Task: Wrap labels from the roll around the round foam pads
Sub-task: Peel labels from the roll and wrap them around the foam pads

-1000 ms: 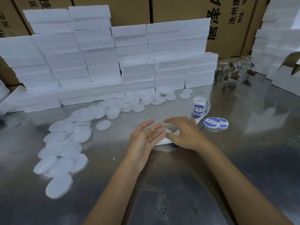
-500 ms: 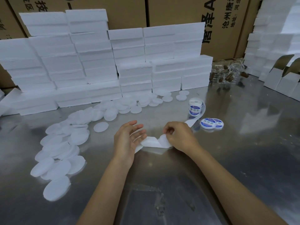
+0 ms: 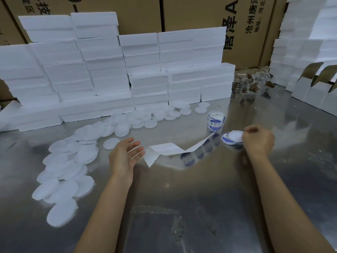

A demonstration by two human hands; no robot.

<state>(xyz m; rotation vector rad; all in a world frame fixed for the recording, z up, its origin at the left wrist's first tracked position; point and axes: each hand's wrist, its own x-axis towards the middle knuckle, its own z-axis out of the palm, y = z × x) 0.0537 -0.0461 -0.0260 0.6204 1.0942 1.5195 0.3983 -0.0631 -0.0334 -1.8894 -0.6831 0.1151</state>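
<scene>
The label roll (image 3: 215, 120) stands upright on the steel table (image 3: 182, 207), blue and white. Its white backing strip (image 3: 169, 149) trails loosely leftward across the table. My left hand (image 3: 125, 155) hovers at the strip's free end with fingers straight and holds nothing. My right hand (image 3: 258, 140) is curled and holds a round white foam pad (image 3: 236, 135) at its edge, over a labelled pad (image 3: 228, 139) lying right of the roll. Several bare foam pads (image 3: 62, 172) lie scattered on the left.
Stacks of white foam blocks (image 3: 113, 70) line the back, with cardboard cartons (image 3: 200, 13) behind. Clear bottles with brown stoppers (image 3: 253, 84) lie at back right. White folded boxes (image 3: 310, 92) stand along the right edge.
My right hand has moved right from the strip's middle to the labelled pads, carrying a pad. My left hand has let go and opened; the backing strip now lies stretched out.
</scene>
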